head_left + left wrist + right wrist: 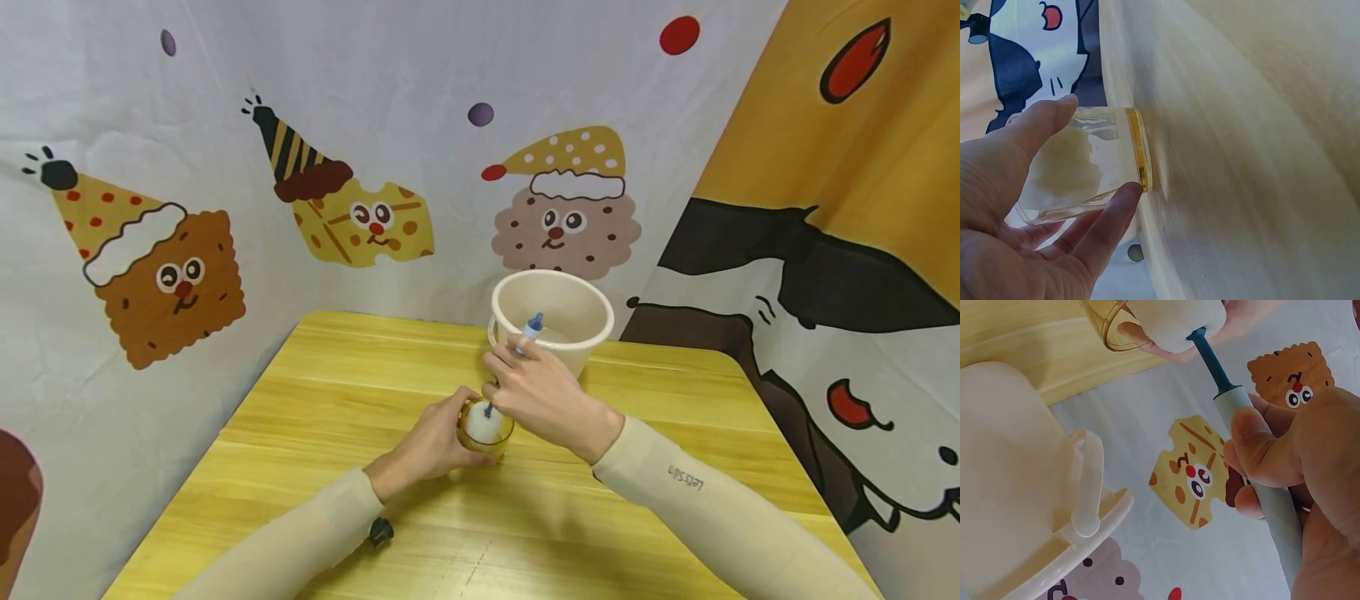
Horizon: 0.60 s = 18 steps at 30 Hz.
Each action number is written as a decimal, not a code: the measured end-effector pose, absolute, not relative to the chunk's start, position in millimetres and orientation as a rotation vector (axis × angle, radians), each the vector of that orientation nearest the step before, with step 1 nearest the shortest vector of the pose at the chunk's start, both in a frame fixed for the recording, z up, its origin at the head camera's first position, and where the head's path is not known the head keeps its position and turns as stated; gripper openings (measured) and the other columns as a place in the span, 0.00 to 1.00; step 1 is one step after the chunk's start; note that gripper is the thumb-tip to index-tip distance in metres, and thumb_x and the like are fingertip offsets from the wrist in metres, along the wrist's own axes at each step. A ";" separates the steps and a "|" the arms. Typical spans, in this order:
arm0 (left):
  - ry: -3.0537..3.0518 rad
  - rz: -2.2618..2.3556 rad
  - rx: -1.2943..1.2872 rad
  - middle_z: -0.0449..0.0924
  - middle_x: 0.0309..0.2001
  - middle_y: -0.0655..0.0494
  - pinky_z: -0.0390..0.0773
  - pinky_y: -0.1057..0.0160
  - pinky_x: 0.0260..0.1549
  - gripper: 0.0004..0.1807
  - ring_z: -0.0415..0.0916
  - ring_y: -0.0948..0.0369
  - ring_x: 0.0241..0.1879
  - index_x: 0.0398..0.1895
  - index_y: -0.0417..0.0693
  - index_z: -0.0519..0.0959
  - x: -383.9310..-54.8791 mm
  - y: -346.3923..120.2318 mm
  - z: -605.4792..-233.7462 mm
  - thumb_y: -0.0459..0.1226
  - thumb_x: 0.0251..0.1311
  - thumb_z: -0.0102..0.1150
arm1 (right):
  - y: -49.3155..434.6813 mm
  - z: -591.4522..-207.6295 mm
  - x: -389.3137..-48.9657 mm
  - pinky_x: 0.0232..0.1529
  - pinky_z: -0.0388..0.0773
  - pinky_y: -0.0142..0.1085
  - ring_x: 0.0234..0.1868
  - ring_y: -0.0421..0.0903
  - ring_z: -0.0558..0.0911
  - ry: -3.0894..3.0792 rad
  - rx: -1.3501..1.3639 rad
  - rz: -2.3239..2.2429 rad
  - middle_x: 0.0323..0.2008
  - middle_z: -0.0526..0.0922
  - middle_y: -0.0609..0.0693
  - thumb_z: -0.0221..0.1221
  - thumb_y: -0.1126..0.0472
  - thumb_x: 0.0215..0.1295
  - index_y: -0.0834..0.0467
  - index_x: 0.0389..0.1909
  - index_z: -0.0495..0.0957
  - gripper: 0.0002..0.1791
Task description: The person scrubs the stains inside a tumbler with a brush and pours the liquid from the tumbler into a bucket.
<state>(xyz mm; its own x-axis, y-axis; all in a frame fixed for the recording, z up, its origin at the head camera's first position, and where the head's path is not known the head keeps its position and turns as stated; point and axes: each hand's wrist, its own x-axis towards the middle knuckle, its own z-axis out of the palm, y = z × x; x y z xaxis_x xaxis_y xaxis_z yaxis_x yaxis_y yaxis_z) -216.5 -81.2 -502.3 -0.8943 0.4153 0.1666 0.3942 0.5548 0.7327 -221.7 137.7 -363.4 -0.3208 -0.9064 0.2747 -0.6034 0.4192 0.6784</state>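
Cartoon-printed cloth (405, 50) hung behind a yellow wood-grain table (360, 358). At the head view's lower centre, my left hand (438, 437) curled round a clear amber tumbler (495, 448); my right hand (543, 398), just right of it, gripped a sponge brush (482, 425) slanting from the tumbler's mouth up-right toward the cream bucket (579, 360). My left wrist's view showed the sponge head (1063, 162), whitish and blurred, through the tumbler, mid-left. In my right wrist's view, the pale-blue handle (1275, 519) ran up-left from lower right.

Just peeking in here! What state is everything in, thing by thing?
Amber glass: mouth up, held.
Sponge brush: white head inside the glass.
White bucket: upright, uncovered; contents unclear.
Left fingers: curled around the glass.
Right fingers: gripping the brush handle.
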 end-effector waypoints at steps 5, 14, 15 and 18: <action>2.739 1.297 0.719 0.91 0.62 0.46 0.94 0.48 0.55 0.48 0.91 0.52 0.57 0.72 0.48 0.75 -216.4 -81.3 -502.3 0.47 0.54 0.96 | 137.0 -363.8 -220.8 0.68 0.77 0.45 0.51 0.49 0.87 -2.035 1.261 -0.603 0.44 0.89 0.48 0.81 0.59 0.67 0.44 0.33 0.93 0.07; 2.739 1.295 0.728 0.91 0.62 0.46 0.95 0.48 0.55 0.46 0.91 0.52 0.58 0.70 0.47 0.75 -215.9 -80.9 -502.2 0.45 0.53 0.97 | 136.0 -364.8 -219.4 0.68 0.78 0.45 0.53 0.49 0.87 -2.039 1.242 -0.604 0.45 0.90 0.48 0.83 0.60 0.63 0.45 0.34 0.93 0.08; 2.739 1.291 0.731 0.90 0.62 0.46 0.95 0.48 0.55 0.46 0.91 0.52 0.58 0.70 0.46 0.75 -215.8 -80.8 -502.5 0.45 0.54 0.96 | 135.9 -364.6 -219.1 0.67 0.78 0.45 0.54 0.49 0.87 -2.038 1.241 -0.605 0.46 0.90 0.48 0.83 0.60 0.63 0.45 0.34 0.93 0.08; 2.733 1.290 0.736 0.90 0.63 0.46 0.95 0.48 0.55 0.46 0.91 0.51 0.59 0.71 0.46 0.75 -215.8 -80.9 -502.9 0.44 0.54 0.96 | 135.0 -363.8 -217.8 0.67 0.78 0.44 0.53 0.49 0.87 -2.034 1.234 -0.605 0.45 0.90 0.47 0.84 0.58 0.62 0.44 0.34 0.94 0.08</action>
